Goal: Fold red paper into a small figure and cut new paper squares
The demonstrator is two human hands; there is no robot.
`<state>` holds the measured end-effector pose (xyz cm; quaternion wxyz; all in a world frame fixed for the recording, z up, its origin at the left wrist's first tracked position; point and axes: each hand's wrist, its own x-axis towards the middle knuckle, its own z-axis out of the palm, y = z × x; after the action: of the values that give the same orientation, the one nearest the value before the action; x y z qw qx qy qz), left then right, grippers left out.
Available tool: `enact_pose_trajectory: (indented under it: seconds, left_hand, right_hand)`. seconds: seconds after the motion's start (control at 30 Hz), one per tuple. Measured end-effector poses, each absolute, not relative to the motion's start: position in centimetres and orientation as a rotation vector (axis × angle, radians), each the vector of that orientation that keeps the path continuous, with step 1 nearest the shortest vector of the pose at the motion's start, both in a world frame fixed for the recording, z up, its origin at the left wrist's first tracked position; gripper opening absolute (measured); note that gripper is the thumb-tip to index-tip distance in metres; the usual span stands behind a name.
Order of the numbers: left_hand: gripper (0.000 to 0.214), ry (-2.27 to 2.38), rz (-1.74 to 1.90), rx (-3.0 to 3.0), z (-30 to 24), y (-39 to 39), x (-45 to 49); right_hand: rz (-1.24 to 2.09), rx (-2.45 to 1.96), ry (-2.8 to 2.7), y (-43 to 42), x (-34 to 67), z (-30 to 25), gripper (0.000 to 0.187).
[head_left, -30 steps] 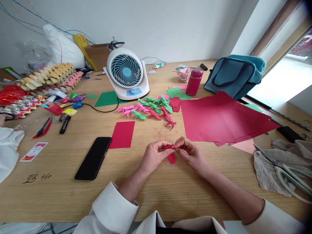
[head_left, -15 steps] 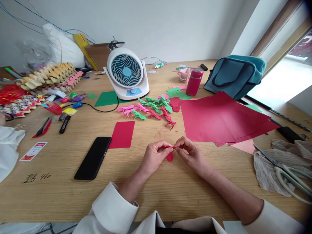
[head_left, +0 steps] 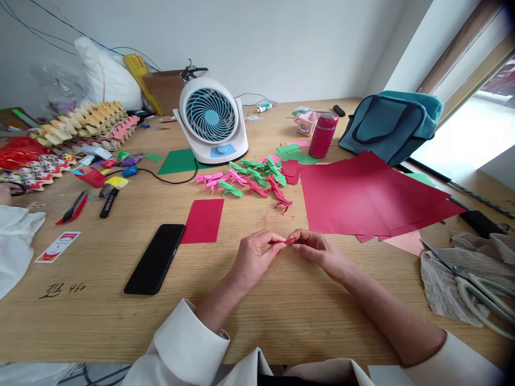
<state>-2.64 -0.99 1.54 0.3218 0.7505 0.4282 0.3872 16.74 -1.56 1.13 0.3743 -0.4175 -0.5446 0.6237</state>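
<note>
- Fingers of my left hand (head_left: 252, 261) are clamped on a small folded red paper piece (head_left: 289, 240), between my hands above the wooden table (head_left: 281, 327).
- Fingers of my right hand (head_left: 322, 253) are at its other end; whether they grip it, I cannot tell.
- Beyond lies a pile of pink, green and red folded paper figures (head_left: 256, 186).
- To my left, a black smartphone (head_left: 155, 260) touches a red paper rectangle (head_left: 204, 220).
- To my right, large red sheets (head_left: 362, 198) spread out; scissors (head_left: 458, 272) rest on crumpled cloth (head_left: 436, 292).
- Farther back stands a white fan (head_left: 211, 118).
</note>
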Motion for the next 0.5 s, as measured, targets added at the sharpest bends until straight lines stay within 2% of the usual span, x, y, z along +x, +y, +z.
enact_pose_trajectory:
  seconds: [0.23, 0.5]
  left_hand:
    - [0.008, 0.957, 1.013, 2.31, 1.59, -0.78, -2.64]
    - [0.004, 1.022, 0.998, 2.266, 1.49, -0.98, -2.26]
  right_hand:
    - [1.636, -1.179, -1.412, -1.11, 17.25, 0.63, 0.035]
    - [1.686, -1.172, -1.386, -0.91, 17.38, 0.2, 0.03]
